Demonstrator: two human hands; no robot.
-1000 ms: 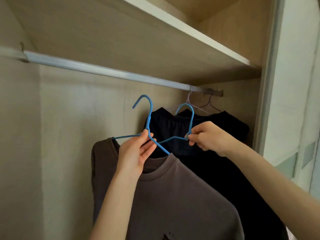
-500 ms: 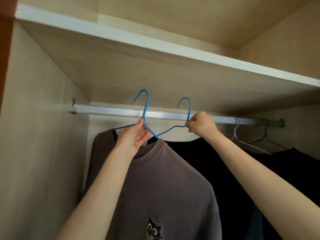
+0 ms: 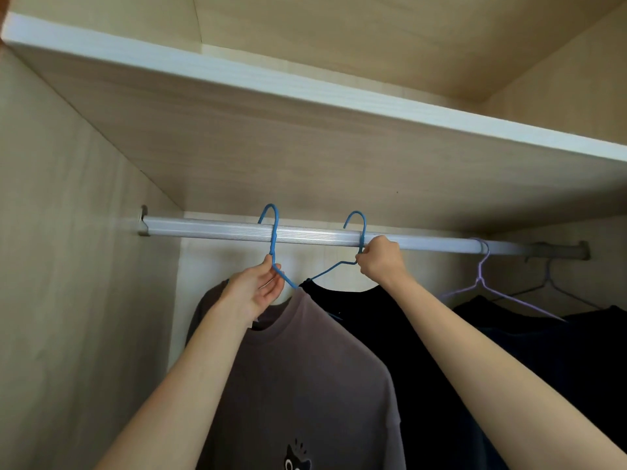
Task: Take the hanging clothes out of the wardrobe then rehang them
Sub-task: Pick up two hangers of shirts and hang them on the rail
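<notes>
My left hand (image 3: 256,288) pinches the neck of a blue hanger (image 3: 273,239) that carries a brown T-shirt (image 3: 305,374). Its hook arches over the silver wardrobe rail (image 3: 210,228). My right hand (image 3: 380,259) grips the neck of a second blue hanger (image 3: 360,228) holding a black garment (image 3: 400,351); that hook also reaches over the rail. Whether either hook rests on the rail, I cannot tell.
Further right on the rail hang a lilac hanger (image 3: 483,283) and a grey hanger (image 3: 556,290) with dark clothes (image 3: 559,361). A wooden shelf (image 3: 305,137) sits close above the rail. The wardrobe's side wall (image 3: 68,266) stands at the left.
Both hands have lifted the two blue hangers and their garments up from below the rail, and the hooks now curve over it. The view tilted upward.
</notes>
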